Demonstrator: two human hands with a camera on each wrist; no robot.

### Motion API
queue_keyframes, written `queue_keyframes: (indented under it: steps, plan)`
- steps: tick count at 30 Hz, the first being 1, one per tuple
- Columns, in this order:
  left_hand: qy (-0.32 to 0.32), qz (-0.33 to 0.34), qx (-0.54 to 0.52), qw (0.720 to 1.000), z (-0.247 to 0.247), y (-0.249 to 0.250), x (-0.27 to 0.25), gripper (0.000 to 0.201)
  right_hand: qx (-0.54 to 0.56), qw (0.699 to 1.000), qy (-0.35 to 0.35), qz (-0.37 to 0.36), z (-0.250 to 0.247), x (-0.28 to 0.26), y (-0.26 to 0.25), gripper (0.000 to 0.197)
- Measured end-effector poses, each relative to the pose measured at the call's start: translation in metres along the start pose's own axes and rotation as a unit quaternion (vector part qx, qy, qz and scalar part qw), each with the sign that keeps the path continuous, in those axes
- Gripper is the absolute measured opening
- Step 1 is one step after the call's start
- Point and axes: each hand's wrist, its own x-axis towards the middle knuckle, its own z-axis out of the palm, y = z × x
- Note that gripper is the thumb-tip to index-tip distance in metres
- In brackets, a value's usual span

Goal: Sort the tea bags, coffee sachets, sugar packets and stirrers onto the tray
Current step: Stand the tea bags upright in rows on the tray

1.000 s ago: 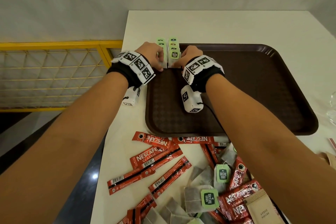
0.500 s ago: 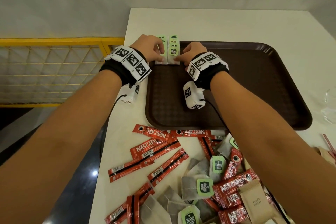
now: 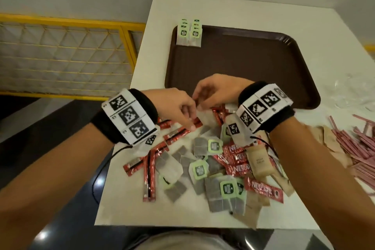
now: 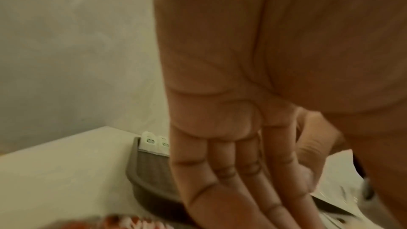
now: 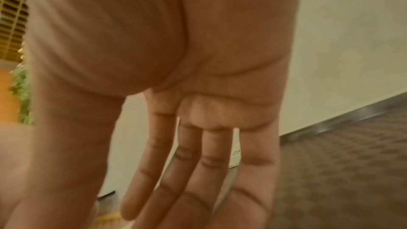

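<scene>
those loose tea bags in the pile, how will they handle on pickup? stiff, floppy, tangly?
Probably floppy and very light: each tea bag in the pile is a thin paper pouch lying flat and creased. The green tag hangs on a string, so it may dangle or snag a coffee sachet overlapping it. Unlikely to roll; the two rows on the tray lie overlapped and tidy.

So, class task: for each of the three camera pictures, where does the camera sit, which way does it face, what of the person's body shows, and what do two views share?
Head: above, facing down at the table; both forearms, left hand, right hand.
Left wrist: under the wrist, along the palm toward the tray.
Right wrist: along the palm, over the tray.
Shared: tea bags in the tray's corner appear in head and left wrist views.
</scene>
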Motion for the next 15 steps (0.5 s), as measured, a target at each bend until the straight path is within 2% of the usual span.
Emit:
queue_keyframes:
  steps: [7,9,12,15]
  plan:
    - [-0.008,0.012,0.08,0.997,0.051,0.037,0.01,0.043,-0.151,0.984,-0.05,0.08,0.022,-0.042,0.005,0.035]
    - [0.004,0.017,0.108,0.994,0.055,0.041,0.013,0.038,-0.175,0.978,-0.055,0.1,0.022,-0.046,0.007,0.042]
    - [0.018,0.011,0.096,0.995,0.051,0.037,0.014,0.029,-0.192,0.973,-0.044,0.118,0.02,-0.048,0.012,0.05]
    - [0.029,0.012,0.073,0.997,0.04,0.031,0.011,0.029,-0.224,0.965,-0.009,0.137,0.022,-0.045,0.021,0.046]
